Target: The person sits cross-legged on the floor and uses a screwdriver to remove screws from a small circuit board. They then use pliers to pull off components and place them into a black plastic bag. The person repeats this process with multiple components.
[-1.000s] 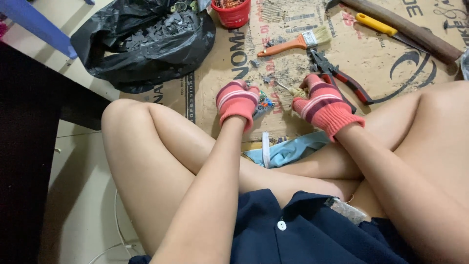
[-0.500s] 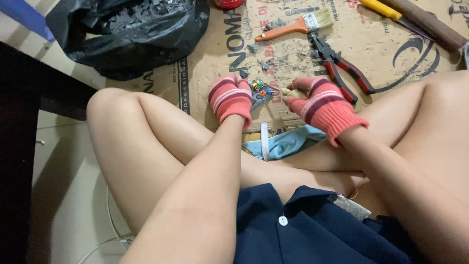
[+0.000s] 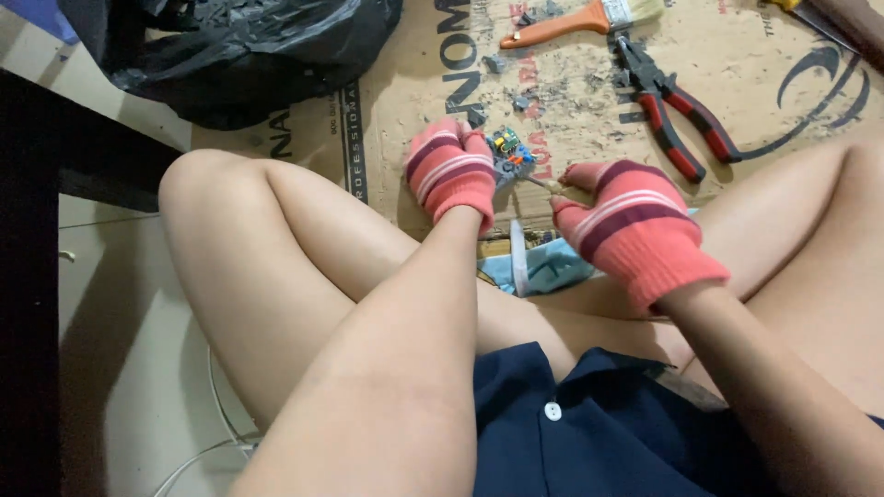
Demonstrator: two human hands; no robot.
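surface: cardboard sheet | on it: pliers, paintbrush, black bag

The left hand in its striped glove covers most of the small circuit board, so its grip is hidden. The right hand hides nearly all of a thin tool (kind unclear). Far off, the black bag and paintbrush are cut off at the top edge.

We see pale floor tiles under flattened brown cardboard, dark furniture at left, even indoor light.
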